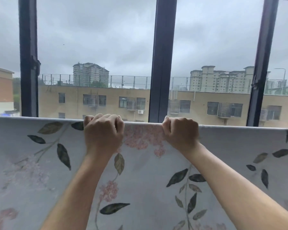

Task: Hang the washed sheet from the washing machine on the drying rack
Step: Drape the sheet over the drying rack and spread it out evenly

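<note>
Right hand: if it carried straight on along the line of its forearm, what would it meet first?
Probably the dark middle window post, just beyond the sheet edge that the right hand grips; depth is unclear, so the gap cannot be judged.

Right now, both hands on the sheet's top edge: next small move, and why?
Probably slide both hands apart along the top fold to smooth it. The left hand and right hand grip the sheet close together near mid-view, while the fold already spans the whole frame. The rack bar is hidden under the fabric.
</note>
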Motion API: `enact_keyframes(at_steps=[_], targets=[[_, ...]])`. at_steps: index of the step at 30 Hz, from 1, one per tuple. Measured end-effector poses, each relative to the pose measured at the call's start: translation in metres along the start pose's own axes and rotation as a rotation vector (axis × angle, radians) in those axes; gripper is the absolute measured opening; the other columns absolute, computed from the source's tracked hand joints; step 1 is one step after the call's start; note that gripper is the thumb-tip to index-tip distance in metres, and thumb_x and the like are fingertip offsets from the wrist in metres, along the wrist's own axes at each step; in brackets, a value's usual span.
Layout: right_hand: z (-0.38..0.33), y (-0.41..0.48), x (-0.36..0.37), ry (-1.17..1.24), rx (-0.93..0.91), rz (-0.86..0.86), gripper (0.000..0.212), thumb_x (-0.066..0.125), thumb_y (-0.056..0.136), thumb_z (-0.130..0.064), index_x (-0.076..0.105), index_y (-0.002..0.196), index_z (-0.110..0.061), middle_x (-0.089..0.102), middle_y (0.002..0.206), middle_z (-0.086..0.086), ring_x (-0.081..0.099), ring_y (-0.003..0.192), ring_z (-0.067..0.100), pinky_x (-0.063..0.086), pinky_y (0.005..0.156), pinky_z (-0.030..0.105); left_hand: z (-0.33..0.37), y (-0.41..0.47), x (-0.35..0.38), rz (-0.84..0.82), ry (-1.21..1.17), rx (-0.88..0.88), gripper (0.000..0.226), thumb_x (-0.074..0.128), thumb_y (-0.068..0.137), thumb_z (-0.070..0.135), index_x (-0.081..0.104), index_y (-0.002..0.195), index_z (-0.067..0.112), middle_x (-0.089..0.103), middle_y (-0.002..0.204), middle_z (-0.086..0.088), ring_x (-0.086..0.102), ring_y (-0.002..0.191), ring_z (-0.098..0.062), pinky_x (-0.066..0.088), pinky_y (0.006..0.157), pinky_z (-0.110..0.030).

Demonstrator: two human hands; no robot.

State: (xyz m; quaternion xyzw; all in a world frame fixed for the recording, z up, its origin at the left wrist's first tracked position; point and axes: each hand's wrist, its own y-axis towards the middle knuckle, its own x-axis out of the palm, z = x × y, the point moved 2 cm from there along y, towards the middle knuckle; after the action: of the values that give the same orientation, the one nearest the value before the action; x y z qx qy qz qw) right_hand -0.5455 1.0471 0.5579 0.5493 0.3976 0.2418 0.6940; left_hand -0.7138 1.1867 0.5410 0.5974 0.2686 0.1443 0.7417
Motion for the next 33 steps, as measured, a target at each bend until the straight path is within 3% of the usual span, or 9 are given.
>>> enact_keyframes(at_steps=[4,11,16,22,27,33], targets=[[0.048,-0.008,-0.003,-0.05,0.013,0.039,0.053,0.032,0.088,-0.031,0.052,0.043,-0.012,0.05,0.038,0.005,0.048,0.032,0.027,0.026,0.045,0.02,0.008,-0.001,0.005,0.037,0.012,0.009,0.039,0.041,0.09,0.024,0.055,0.055,0.017,0.061,0.056,-0.002,0.052,0.056,-0.023,0.029,0.07,-0.034],[0.108,-0.015,-0.015,-0.053,-0.007,0.14,0.048,0.036,0.086,-0.027,0.048,0.041,-0.015,0.047,0.036,0.001,0.037,0.028,0.02,0.006,0.048,0.011,0.033,0.0,0.011,-0.009,0.06,-0.081,0.045,0.033,0.092,0.027,0.057,0.056,0.013,0.064,0.061,-0.008,0.054,0.062,-0.027,0.033,0.075,-0.038],[0.124,-0.017,-0.009,0.031,-0.089,0.096,0.045,0.037,0.086,-0.031,0.057,0.048,-0.016,0.054,0.043,-0.001,0.048,0.033,0.023,0.022,0.046,0.018,0.1,-0.005,0.029,-0.045,0.067,-0.024,0.046,0.029,0.089,0.031,0.059,0.059,0.013,0.067,0.066,-0.008,0.057,0.065,-0.029,0.032,0.074,-0.038],[0.216,-0.031,-0.025,0.071,-0.06,0.024,0.045,0.035,0.087,-0.031,0.06,0.054,-0.014,0.057,0.047,0.001,0.051,0.037,0.026,0.032,0.045,0.022,0.191,-0.017,0.044,-0.105,0.058,0.021,0.044,0.024,0.09,0.033,0.052,0.063,0.014,0.062,0.067,-0.008,0.055,0.065,-0.027,0.036,0.073,-0.038],[0.283,-0.045,-0.039,0.097,-0.021,-0.037,0.048,0.028,0.09,-0.033,0.06,0.059,-0.014,0.059,0.053,0.001,0.052,0.043,0.023,0.046,0.059,0.031,0.267,-0.028,0.057,-0.114,0.015,0.032,0.037,0.025,0.089,0.032,0.049,0.067,0.014,0.06,0.07,-0.008,0.054,0.07,-0.029,0.034,0.077,-0.04],[0.367,-0.062,-0.054,0.076,0.007,-0.07,0.045,0.024,0.091,-0.035,0.058,0.069,-0.014,0.066,0.072,0.003,0.061,0.069,0.025,0.042,0.074,0.035,0.351,-0.039,0.079,-0.119,0.001,0.044,0.033,0.031,0.088,0.029,0.054,0.07,0.012,0.058,0.072,-0.008,0.051,0.073,-0.029,0.03,0.079,-0.041]])
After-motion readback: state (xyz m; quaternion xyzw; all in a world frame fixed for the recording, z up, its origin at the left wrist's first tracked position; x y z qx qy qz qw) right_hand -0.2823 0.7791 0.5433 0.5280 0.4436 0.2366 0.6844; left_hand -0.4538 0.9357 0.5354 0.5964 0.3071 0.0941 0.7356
